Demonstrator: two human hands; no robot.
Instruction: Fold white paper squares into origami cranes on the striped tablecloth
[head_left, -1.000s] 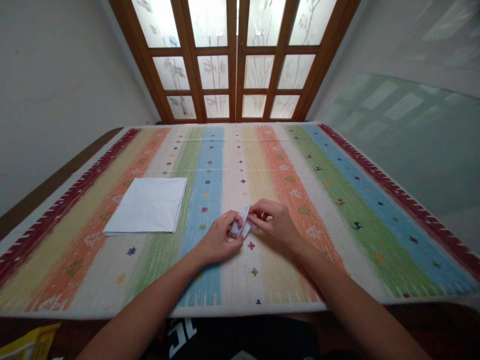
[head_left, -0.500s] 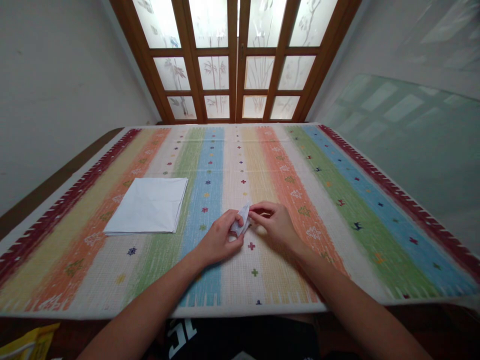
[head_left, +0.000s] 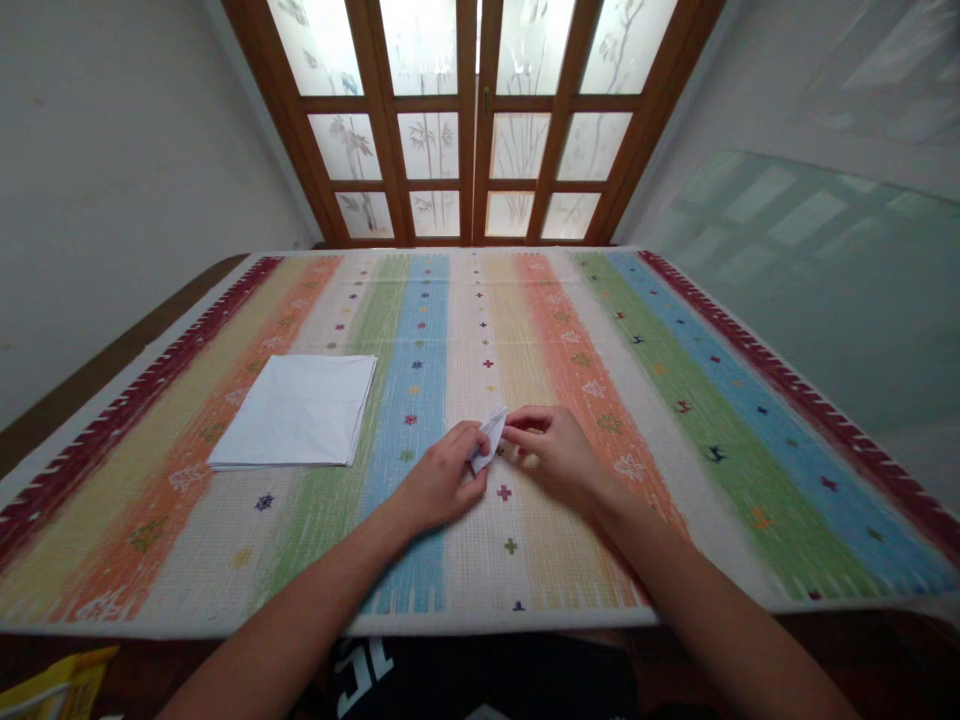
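Observation:
A small folded piece of white paper (head_left: 490, 436) is held between both hands just above the striped cloth (head_left: 675, 440), near the table's middle. My left hand (head_left: 437, 482) pinches its lower left side with curled fingers. My right hand (head_left: 553, 450) pinches its right edge with thumb and forefinger. Part of the paper is hidden by my fingers.
A stack of white square sheets (head_left: 297, 409) lies on the cloth to the left. Wooden doors with frosted glass panes (head_left: 472, 120) stand beyond the table's far edge. A yellow object (head_left: 52, 690) shows at the bottom left, below the table.
The hands have barely shifted. The paper's upper tip now stands slightly further right, and the right hand's fingers have closed in on its edge.

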